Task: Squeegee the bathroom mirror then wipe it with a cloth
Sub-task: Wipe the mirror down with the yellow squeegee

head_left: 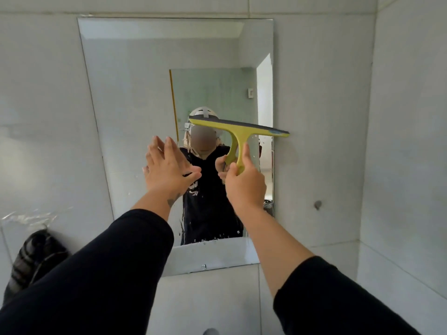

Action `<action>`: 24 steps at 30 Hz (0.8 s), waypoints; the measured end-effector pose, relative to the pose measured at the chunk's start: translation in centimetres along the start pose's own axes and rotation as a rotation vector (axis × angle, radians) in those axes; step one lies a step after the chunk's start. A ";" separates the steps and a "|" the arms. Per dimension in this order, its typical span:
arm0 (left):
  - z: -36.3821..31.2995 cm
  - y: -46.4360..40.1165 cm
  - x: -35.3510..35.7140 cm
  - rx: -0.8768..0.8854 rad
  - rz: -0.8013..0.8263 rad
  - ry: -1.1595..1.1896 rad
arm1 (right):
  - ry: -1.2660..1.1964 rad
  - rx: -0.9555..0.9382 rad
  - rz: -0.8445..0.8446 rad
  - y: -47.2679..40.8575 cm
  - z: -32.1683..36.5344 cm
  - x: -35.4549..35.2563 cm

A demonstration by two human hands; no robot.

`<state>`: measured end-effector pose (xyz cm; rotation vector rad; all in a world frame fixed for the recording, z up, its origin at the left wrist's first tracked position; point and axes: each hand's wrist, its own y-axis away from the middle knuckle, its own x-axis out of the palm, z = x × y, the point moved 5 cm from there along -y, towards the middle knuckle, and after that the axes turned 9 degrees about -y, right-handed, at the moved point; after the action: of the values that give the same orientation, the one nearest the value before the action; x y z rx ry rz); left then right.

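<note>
A frameless rectangular mirror hangs on the white tiled wall, with water drops and streaks on its lower part. My right hand grips the handle of a yellow-green squeegee. Its grey blade lies against the glass at mid height and its right end reaches past the mirror's right edge. My left hand is flat on the mirror with fingers spread, left of the squeegee. A dark checked cloth hangs or lies at the lower left, below the mirror.
White tiled walls close in on the right side and form a corner. A small round fitting sticks out of the wall to the right of the mirror. A person's reflection fills the mirror's middle.
</note>
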<state>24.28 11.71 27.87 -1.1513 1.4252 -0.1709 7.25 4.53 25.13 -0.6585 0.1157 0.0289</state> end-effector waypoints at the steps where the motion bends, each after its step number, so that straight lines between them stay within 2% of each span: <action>1: 0.0 0.0 -0.1 0.006 0.000 -0.004 | -0.047 0.026 -0.003 0.3 -0.1 0.8; 6: 1.2 0.2 -1.1 0.018 -0.032 -0.020 | -0.221 0.086 -0.005 2.0 0.7 2.9; 10: 2.7 0.5 -2.1 -0.004 -0.045 -0.051 | -0.221 0.056 0.046 3.7 1.3 5.1; 24: 8.8 3.2 -3.4 -0.103 0.037 -0.076 | 0.300 -0.365 0.421 7.1 5.8 10.4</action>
<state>29.03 20.20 25.73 -1.2022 1.3999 -0.0275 17.74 13.58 24.15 -0.9917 0.5474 0.3642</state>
